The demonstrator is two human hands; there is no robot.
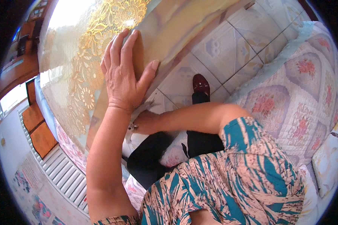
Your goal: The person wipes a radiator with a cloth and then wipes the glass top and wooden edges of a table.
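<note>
Spread flat, its thumb held away from the fingers, the left hand (pixel 122 82) lies on the table (pixel 172 28), close to its edge and beside the gold lace pattern (pixel 118 15) on its top. Just under that table edge is the right hand (pixel 148 122), fingers curled and partly blurred; beside its fingertips is a small pale object (pixel 131 127), but whether they pinch it I cannot tell. Right of the table are a tiled floor (pixel 214 47), a dark red shoe (pixel 201 83) and, farther off, a flowered quilt (pixel 264 103). Left of the table is a white radiator (pixel 65 176).
</note>
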